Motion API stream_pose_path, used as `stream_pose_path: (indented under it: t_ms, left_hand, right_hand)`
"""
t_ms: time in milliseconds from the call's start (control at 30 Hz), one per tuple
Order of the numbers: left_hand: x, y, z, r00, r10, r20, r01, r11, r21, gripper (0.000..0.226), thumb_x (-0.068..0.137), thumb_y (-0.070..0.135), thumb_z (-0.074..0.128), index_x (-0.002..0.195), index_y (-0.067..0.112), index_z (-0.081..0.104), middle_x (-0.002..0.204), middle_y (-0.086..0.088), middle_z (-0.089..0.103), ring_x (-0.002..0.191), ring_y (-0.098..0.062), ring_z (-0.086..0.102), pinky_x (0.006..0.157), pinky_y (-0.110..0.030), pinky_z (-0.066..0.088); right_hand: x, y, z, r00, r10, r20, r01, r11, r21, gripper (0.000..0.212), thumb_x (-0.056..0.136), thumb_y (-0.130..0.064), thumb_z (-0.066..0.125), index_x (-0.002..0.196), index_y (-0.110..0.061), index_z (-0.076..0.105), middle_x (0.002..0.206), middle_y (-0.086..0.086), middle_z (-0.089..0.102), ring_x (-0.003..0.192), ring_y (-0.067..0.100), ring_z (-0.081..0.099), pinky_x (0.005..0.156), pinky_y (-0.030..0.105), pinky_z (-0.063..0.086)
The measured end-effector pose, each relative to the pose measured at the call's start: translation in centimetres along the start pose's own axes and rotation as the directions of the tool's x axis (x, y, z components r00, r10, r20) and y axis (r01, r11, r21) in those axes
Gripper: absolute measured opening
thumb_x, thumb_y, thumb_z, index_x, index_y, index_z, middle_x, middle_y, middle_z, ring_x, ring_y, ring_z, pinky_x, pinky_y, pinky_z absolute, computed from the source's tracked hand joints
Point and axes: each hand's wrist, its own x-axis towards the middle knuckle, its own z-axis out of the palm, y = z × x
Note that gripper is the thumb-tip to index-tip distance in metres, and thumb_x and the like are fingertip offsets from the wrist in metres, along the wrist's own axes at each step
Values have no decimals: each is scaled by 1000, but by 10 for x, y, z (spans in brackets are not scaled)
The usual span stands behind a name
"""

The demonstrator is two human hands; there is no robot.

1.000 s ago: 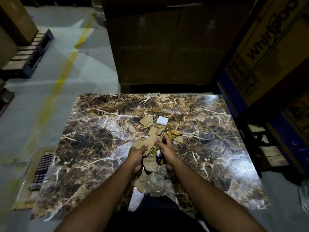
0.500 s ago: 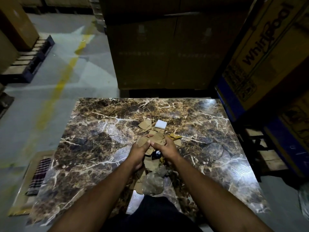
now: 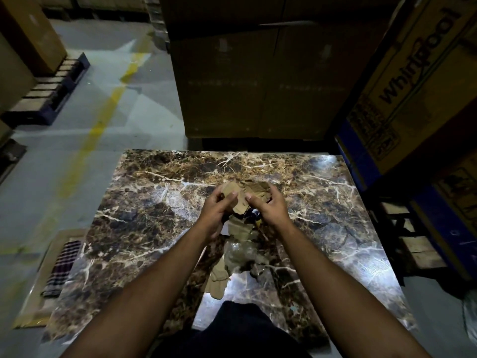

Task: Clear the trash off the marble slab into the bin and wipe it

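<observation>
Both my hands hold a bundle of cardboard scraps above the middle of the marble slab.

My left hand (image 3: 215,210) and right hand (image 3: 268,205) sit side by side over the marble slab (image 3: 144,218), fingers curled round a bunch of cardboard scraps (image 3: 245,193) gathered between them, thumbs pressed on top. More cardboard pieces (image 3: 218,280) and a crumpled clear plastic wrapper (image 3: 240,253) lie on the slab nearer to me, between my forearms. Something small and dark sits just under the held scraps; I cannot tell what it is. A checked cloth (image 3: 62,267) lies on a flat sheet of cardboard on the floor, just beside the slab's left edge. Beyond the slab's far edge stands a big carton (image 3: 258,81), and a printed carton (image 3: 413,86) rises off its right corner.
</observation>
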Motion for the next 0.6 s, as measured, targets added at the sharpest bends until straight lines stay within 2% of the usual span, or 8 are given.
stream_pose_path:
  t_ms: [100,200,267,333,400,467,533,600]
  left_hand:
    - [1,0,-10,999,-27,35,25,997,80,73,78,51,77,142,36,46,139,-7,57,117,-29,63,91,-50,54]
    - [-4,-18,-29,994,-64,86,24,913,407,124,50,65,90,152,47,23,152,-9,38,133,-35,48,106,-58,45]
    - [-11,-38,-39,984,-82,157,-41,753,657,137,43,65,94,152,54,12,163,-5,21,144,-34,34,112,-61,38]
    - [-18,-58,-45,975,-121,186,-98,518,850,142,36,74,91,148,64,4,164,-3,14,149,-36,21,114,-65,32]
    - [-27,-75,-46,968,-154,199,-159,237,958,143,36,84,83,150,60,-1,162,-3,9,149,-36,13,115,-65,25]
    - [-33,-85,-42,969,-106,223,-223,17,975,140,39,88,77,153,54,3,161,-3,7,146,-34,10,114,-61,22]
    - [-32,-88,-32,968,-42,249,-251,-78,965,133,41,90,73,152,55,7,159,-3,6,143,-33,12,112,-58,22]
    - [-28,-89,-22,968,-41,246,-249,-89,964,127,45,90,71,149,58,7,161,-4,1,144,-34,8,112,-59,21]
  right_hand:
    - [7,1,-14,998,27,-56,-23,998,66,66,83,-24,82,139,-11,52,121,-1,63,114,23,60,95,38,49]
    - [7,9,-25,994,65,-93,-51,989,138,74,84,-20,81,148,-14,44,126,-2,56,118,23,55,89,33,45]
    - [6,14,-29,988,97,-121,-78,985,156,77,84,-20,80,151,-15,41,133,0,51,121,24,52,93,36,44]
    - [5,24,-32,984,117,-131,-93,979,179,80,83,-20,81,152,-15,40,137,1,50,123,24,50,96,38,43]
    - [3,32,-36,981,131,-143,-103,977,189,83,81,-24,83,151,-14,41,135,-2,49,122,22,50,98,39,45]
    - [-1,34,-45,974,143,-176,-103,970,219,86,82,-25,83,153,-13,37,136,-4,45,123,18,46,99,37,43]
    - [-2,37,-61,961,172,-217,-120,965,234,82,85,-21,81,153,-10,37,138,-2,46,122,17,45,97,36,42]
    - [-6,41,-77,947,201,-252,-137,958,251,83,82,-21,83,152,-9,39,139,-2,47,123,18,49,95,35,44]
